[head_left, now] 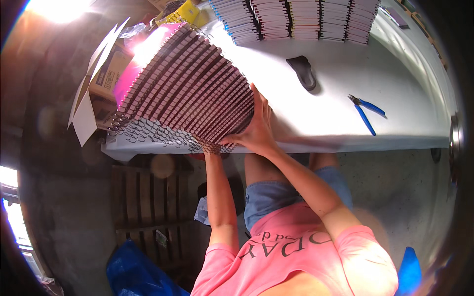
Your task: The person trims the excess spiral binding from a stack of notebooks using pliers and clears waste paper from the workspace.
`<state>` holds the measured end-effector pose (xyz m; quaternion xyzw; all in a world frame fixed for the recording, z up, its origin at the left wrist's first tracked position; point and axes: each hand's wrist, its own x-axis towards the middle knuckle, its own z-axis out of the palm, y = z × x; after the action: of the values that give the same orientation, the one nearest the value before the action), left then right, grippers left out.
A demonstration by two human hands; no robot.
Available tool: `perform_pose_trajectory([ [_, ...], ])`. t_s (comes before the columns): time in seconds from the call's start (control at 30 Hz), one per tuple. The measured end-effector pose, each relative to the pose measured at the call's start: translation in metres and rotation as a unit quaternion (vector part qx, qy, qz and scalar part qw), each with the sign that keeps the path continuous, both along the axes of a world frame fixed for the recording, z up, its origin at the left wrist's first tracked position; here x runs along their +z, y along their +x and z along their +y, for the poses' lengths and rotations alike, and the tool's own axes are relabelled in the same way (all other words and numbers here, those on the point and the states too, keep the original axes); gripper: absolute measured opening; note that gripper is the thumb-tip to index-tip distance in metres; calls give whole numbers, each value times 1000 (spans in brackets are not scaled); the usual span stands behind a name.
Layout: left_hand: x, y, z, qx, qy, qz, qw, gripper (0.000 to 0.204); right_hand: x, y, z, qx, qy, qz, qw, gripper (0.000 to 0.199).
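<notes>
A thick stack of spiral-bound notebooks (187, 84) lies tilted at the table's left front. Its many dark bindings run in rows, and a pink cover shows on its far left side. Loose ends of dark wire coil (158, 133) stick out along the near edge. My right hand (259, 130) grips the stack's right near corner, thumb on the near side and fingers along the right side. My left hand (211, 150) reaches under the near edge by the coil ends, which hide its fingers. Blue-handled wire cutters (365, 113) rest open on the table, to the right.
More bound notebooks (303, 22) stand in rows at the back of the white-covered table (410, 98). A dark curved piece (303, 74) lies in the middle. To the left are an open cardboard box (106, 74) and a yellow container (186, 12). A wooden pallet (148, 197) is below.
</notes>
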<state>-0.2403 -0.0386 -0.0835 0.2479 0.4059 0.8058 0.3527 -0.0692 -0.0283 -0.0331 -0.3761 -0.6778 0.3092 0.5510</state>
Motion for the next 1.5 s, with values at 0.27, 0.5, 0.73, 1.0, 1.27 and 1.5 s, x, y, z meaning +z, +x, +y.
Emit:
perform_pose_trajectory([
  [0.27, -60, -50, 1, -46, 57, 8, 997, 57, 8, 0, -8, 8, -9, -56, 998, 149],
  [0.5, 0, -34, -6, -78, -20, 198, 977, 55, 11, 21, -5, 7, -27, -182, 983, 152],
  [0.73, 47, -8, -14, -84, -62, 31, 994, 45, 3, 17, -4, -7, -4, -168, 986, 149],
  [1.0, 26, -30, -10, -95, -92, 222, 966, 50, 2, 15, -1, 28, 28, -135, 990, 144],
  [1.27, 47, -5, -67, 71, 16, 82, 994, 83, 39, 166, 87, -50, -74, -61, 994, 59],
  [1.5, 29, 69, -123, 23, -121, 239, 963, 53, 22, 265, 45, -261, -197, -522, 788, 90],
])
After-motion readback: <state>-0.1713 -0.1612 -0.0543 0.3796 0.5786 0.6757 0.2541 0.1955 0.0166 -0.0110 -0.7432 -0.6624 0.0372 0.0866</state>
